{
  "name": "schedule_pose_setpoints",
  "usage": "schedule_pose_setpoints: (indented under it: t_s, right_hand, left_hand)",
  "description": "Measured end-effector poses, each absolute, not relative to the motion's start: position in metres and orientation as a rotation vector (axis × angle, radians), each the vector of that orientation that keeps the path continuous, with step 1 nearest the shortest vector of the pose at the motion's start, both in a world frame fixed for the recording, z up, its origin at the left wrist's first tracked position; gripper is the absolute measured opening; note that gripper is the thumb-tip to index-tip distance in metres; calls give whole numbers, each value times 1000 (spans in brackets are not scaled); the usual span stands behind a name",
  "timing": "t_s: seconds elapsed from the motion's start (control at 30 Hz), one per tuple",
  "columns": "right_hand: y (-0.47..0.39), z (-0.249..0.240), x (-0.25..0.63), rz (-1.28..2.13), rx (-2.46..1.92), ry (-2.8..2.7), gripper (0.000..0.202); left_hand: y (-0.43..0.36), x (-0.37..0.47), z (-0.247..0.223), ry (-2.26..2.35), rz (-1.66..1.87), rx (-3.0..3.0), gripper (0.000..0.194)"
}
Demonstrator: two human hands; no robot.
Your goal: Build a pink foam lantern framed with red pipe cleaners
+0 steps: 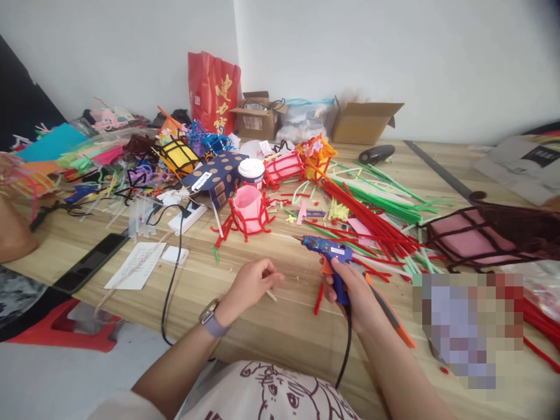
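Observation:
My right hand is wrapped round the grip of a blue hot glue gun with an orange trigger, its nozzle pointing left above the table. To the left, my left hand hovers low over the wood, fingers curled together; whatever they may hold is hidden. A short pale stick shows just below those fingers; I cannot tell whether they touch it. Beyond both hands stands a small pink lantern-like basket framed in red pipe cleaners. Orange-and-grey tool handles lie beside my right forearm.
Red pipe cleaners and green ones spread at right. A lidded cup, spotted box and power strip stand behind. A phone and paper sheet lie left, near another person's arm. Black cable crosses the front edge.

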State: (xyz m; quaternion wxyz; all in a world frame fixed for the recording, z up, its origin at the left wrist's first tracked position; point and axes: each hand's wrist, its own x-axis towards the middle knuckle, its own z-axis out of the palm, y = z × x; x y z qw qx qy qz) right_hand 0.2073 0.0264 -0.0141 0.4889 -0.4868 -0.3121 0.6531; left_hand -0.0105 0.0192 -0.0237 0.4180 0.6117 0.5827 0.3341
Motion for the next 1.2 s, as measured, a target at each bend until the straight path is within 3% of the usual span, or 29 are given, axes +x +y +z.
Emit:
schedule_pose_setpoints:
  t_s: [0.23, 0.3, 0.43, 0.57, 0.77, 1.0, 1.2]
  right_hand:
    - [26, -14, 207, 1561, -1201, -756, 46]
    - [26, -13, 207, 1556, -1196, -757, 45]
    - [25, -10, 207, 1564, -1181, -752, 46]
    - [25, -7, 206, 1561, -1192, -743, 47]
    - [24, -6, 206, 1532, -1177, -718, 47]
    - [20, -7, 204, 1413, -1039, -747, 45]
    - [22, -17, 208, 1390, -954, -827, 41]
  left_hand:
    - [20, -3, -26, 1455, 809, 1993, 48]
    - [22, -4, -25, 1434, 855, 2025, 43]
    - [24, -9, -23, 1384, 873, 1889, 13]
    - [26, -19, -18, 1410, 892, 1772, 9]
    - [33, -50, -8, 1518, 1370, 980, 34]
    - [75, -61, -24, 1389, 1474, 377, 14]
    - [110, -54, -28, 1285, 1542, 75, 38]
